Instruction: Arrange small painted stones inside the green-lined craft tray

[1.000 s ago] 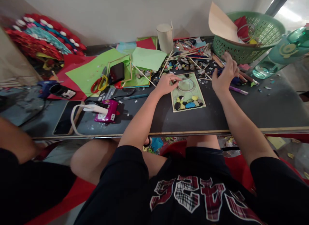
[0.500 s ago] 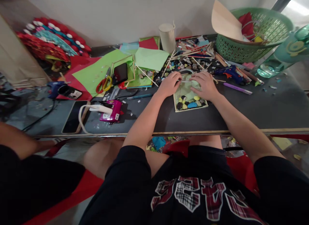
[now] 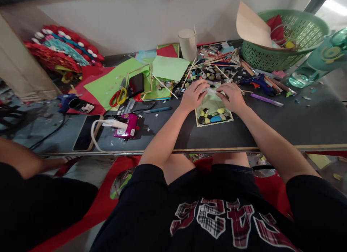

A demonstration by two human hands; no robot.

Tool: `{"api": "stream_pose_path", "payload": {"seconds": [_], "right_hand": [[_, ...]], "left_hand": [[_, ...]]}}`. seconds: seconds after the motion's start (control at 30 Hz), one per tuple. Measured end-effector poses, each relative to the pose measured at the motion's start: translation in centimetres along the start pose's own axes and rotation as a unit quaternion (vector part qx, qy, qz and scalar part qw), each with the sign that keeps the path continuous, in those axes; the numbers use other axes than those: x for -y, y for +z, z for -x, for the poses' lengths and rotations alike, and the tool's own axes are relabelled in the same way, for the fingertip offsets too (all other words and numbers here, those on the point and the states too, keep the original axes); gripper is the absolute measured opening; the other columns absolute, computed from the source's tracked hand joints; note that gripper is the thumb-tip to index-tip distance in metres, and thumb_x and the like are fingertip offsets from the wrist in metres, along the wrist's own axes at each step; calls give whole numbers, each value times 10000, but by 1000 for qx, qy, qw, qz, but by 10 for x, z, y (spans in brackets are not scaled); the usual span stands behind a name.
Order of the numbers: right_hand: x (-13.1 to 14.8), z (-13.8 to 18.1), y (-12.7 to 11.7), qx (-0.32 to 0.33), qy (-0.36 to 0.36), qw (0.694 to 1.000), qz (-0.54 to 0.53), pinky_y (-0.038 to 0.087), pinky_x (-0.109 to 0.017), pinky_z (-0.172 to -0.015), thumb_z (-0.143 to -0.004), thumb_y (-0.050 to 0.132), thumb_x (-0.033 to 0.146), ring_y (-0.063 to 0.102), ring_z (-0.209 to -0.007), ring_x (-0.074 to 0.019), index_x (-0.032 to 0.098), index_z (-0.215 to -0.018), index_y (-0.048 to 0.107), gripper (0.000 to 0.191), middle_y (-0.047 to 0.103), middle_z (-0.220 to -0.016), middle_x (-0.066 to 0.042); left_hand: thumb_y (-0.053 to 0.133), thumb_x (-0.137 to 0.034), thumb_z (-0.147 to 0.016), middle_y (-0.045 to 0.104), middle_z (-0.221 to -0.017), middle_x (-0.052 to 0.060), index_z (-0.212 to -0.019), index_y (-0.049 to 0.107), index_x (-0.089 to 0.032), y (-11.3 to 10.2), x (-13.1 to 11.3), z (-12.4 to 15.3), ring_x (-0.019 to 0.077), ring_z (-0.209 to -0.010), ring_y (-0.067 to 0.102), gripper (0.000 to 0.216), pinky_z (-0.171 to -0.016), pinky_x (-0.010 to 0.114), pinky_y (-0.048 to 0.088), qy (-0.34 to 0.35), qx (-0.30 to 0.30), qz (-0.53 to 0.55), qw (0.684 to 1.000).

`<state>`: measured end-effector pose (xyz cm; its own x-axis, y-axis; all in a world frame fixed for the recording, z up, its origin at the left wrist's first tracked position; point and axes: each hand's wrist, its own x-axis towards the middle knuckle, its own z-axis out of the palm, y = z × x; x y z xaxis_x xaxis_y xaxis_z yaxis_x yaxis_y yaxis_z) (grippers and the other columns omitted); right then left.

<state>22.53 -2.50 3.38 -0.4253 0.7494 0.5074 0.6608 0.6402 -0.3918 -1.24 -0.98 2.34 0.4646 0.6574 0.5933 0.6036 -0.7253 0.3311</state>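
A small pale green framed board (image 3: 202, 122) lies on the dark table, with painted pebbles (image 3: 214, 118) in black, yellow and blue along its near edge. My left hand (image 3: 193, 95) and my right hand (image 3: 232, 96) both rest on the board's far half, fingers curled and meeting over a thin whitish ring or strip (image 3: 212, 90). Each hand pinches that piece from its own side. The middle of the board is hidden under my fingers.
A blue glue gun (image 3: 257, 82) and a purple pen (image 3: 266, 99) lie right of my hands. Behind are sticks, loose pebbles, a paper cup (image 3: 187, 43) and a green basket (image 3: 282, 39). Left lie green paper, scissors (image 3: 118, 96), a phone (image 3: 85, 132) and a pink device (image 3: 125, 125).
My right hand left the glue gun area and came down onto the board beside the left hand. Both hands now close together over the ring piece.
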Motion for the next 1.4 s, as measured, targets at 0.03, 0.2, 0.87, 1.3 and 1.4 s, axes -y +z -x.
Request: {"api": "stream_pose_path", "payload": {"seconds": [0.03,0.2,0.87,1.3,1.4], "right_hand": [[0,1,0,10,2,1000,-5,506,-499,-979,-1002,491,392,692,-1050,-309,250,-1065,732,287,781,-1063,-116],[4,5,-4,38,21,999,-18,514,-402,-837,-1013,463,393,681,-888,-273,212,-1145,707,331,759,-942,-118],[-2,3,2,41,18,998,-40,505,-379,-819,-927,534,369,702,-802,-251,232,-901,759,265,782,-848,-71],[3,9,0,22,21,999,-10,474,-408,-829,-744,603,282,679,-772,-248,224,-750,707,118,754,-756,-57],[2,9,2,21,16,1000,-6,456,-409,-817,-775,579,288,671,-766,-245,222,-781,715,151,750,-750,-60]], "left_hand": [[273,-508,-1092,661,-1321,165,-1233,629,-234,0,-1,0,278,-1302,630,471,-1141,470,484,-1,-5,-3,1000],[266,-548,-1084,673,-1242,168,-1201,654,-240,2,-3,-2,289,-1223,658,509,-1078,468,510,-4,-5,-18,1000],[403,-363,-1077,717,-1052,131,-1010,723,-212,16,-15,-3,249,-1052,695,360,-915,419,560,58,28,-31,997],[517,-275,-1026,733,-1081,130,-1033,678,-188,19,-18,-6,249,-1070,722,183,-888,383,590,105,63,-39,992],[512,-272,-1020,725,-1054,135,-1010,661,-181,19,-18,-6,252,-1026,721,175,-850,375,589,116,56,-53,990]]}}
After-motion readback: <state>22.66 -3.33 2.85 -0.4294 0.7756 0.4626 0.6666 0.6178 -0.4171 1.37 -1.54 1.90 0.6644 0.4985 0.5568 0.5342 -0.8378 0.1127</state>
